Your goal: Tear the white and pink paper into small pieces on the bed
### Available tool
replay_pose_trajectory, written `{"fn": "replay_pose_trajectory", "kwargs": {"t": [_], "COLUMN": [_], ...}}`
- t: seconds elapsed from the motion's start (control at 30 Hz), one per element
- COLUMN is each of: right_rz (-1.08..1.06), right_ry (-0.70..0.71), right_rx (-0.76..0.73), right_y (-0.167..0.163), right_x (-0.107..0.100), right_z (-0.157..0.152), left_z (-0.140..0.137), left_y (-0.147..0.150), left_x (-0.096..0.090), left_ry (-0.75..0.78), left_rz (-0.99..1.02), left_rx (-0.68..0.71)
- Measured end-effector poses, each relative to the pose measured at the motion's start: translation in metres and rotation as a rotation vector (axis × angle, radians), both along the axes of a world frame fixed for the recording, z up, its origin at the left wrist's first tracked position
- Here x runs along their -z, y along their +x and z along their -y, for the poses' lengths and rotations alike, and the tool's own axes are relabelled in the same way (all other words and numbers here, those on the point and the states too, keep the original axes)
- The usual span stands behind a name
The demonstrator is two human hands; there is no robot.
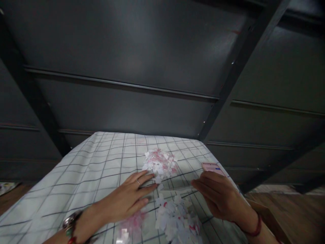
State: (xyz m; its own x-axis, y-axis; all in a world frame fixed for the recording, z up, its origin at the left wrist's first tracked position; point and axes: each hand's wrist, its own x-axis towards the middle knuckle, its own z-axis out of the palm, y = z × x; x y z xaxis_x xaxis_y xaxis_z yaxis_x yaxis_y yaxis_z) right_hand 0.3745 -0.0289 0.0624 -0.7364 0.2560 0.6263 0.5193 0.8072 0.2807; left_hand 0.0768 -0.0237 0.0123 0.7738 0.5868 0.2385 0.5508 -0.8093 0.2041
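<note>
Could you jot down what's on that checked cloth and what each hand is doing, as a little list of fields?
surface: checked cloth over a table
far pile: white and pink paper scraps
near pile: more scraps
left hand: flat on the cloth, fingertips touching the far pile, ring on one finger
right hand: fingers curled, beside a pink phone
wrists: beaded bracelet left, red cord right

White cloth (83,169) with dark grid lines; white-and-pink paper scraps (160,164); pink phone (212,167); dark grey wall (127,67).
</note>
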Motion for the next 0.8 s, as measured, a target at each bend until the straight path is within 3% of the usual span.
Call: {"fn": "replay_pose_trajectory", "kwargs": {"t": [0.27, 0.8], "right_rz": [-0.022, -0.020], "right_ry": [0.011, 0.004], "right_rx": [0.020, 0.039], "right_y": [0.002, 0.003], "right_x": [-0.001, 0.000], "right_z": [-0.003, -0.006], "left_z": [0.002, 0.004], "left_y": [0.002, 0.005], "left_x": [-0.007, -0.016], "left_ry": [-0.160, -0.124], "left_rz": [0.006, 0.071], "left_rx": [0.070, 0.093]}}
